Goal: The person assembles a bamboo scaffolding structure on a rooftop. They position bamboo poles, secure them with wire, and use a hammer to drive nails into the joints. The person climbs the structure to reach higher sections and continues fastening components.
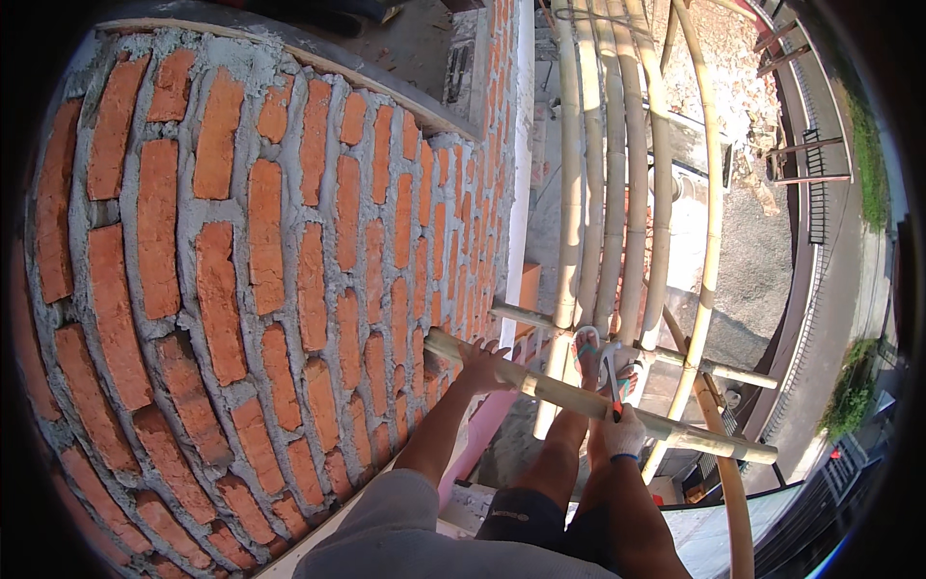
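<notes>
Bright daylight; brick wall [265,232] evenly lit, rubble [719,48] nearly blown out. Mostly sharp. Fisheye bends road [831,251]; rim black, bluish fringe lower right.

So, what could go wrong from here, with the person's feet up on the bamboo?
The sandals could slip on the round bamboo poles, with gravelly ground below. The bamboo crosspiece under the left hand might shift; how it is fixed is unclear. The red-handled tool in the gloved right hand could drop if the grip loosens.

A grey shirt [424,552], dark shorts [523,516] and one white glove [625,434] are worn.
</notes>
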